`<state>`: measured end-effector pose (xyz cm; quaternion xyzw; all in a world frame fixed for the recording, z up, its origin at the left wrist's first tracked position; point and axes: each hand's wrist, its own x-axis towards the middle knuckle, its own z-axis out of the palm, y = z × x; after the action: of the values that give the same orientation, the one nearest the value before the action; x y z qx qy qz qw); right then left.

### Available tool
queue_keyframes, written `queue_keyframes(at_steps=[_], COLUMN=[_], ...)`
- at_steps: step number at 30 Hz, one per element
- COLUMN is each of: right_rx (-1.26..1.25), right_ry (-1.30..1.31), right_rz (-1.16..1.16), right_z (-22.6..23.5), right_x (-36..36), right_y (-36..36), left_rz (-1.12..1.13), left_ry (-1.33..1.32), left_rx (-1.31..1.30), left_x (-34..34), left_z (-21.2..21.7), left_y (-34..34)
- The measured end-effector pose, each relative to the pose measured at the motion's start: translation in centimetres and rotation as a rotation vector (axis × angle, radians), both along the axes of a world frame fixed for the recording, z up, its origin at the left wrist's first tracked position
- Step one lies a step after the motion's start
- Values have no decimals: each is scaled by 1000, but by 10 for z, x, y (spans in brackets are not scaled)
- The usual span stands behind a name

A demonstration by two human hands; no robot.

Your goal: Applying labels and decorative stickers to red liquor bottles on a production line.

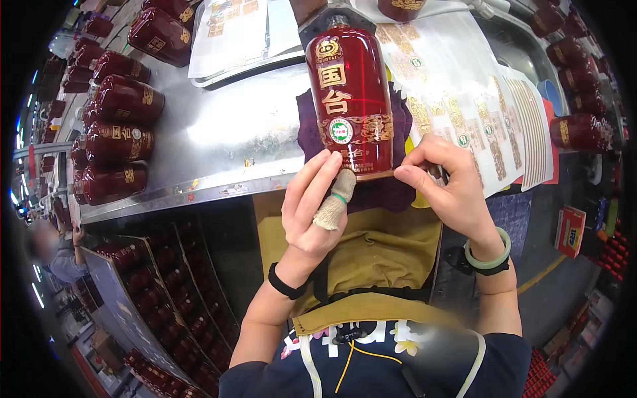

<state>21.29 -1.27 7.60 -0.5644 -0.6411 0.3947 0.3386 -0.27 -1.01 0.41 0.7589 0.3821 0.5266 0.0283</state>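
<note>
- My left hand (310, 209) pins the red bottle (350, 99) at six o'clock — grip flat, fingers wide.
- My right hand (446, 186) pinches the label edge narrowly — I'd smooth outward, keeping it square.

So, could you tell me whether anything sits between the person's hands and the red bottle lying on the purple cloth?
Nothing visible does. The left hand and the right hand both meet the bottom end of the red bottle directly; only the fabric cot on one left finger lies near that edge. The purple cloth is underneath.
</note>
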Motion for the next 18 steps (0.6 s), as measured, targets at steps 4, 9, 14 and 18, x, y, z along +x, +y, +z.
queue_keyframes(at_steps=[4, 9, 14, 18], right_rx=[-2, 2, -7, -4], right_ry=[-24, -6, 10, 47], right_rz=[-7, -9, -8, -1], right_z=[-3, -6, -5, -3], right_x=[2, 1, -2, -2], right_y=[1, 1, 0, 0], left_rz=[70, 48, 11, 18], left_ry=[71, 161, -5, -29], left_rx=[14, 81, 15, 10], left_x=[6, 14, 5, 1], left_z=[5, 11, 6, 0], left_y=[-5, -2, 5, 3])
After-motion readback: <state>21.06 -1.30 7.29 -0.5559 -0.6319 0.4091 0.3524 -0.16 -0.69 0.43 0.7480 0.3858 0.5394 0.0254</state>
